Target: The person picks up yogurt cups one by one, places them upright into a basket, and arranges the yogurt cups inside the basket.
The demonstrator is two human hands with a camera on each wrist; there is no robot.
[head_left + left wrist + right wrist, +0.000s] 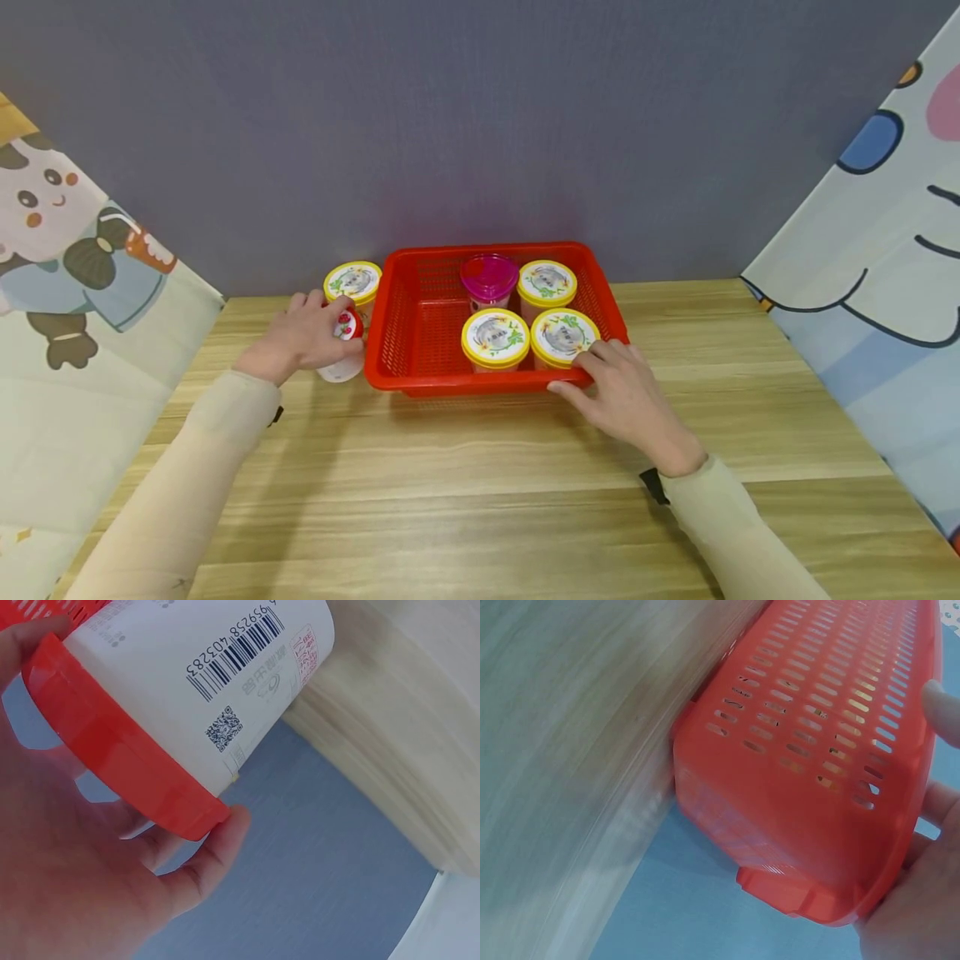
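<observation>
Left hand (300, 333) has got the tub (187, 697) by its red lid (112, 742), just beside the left edge of the basket (480, 385), right hand (628, 393) gripping the front-right corner.

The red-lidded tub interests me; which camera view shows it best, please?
The left wrist view: the tub is large there, with its barcode and red lid clear. The head view shows it partly covered by the left hand, beside the basket. I cannot make it out in the right wrist view.
</observation>
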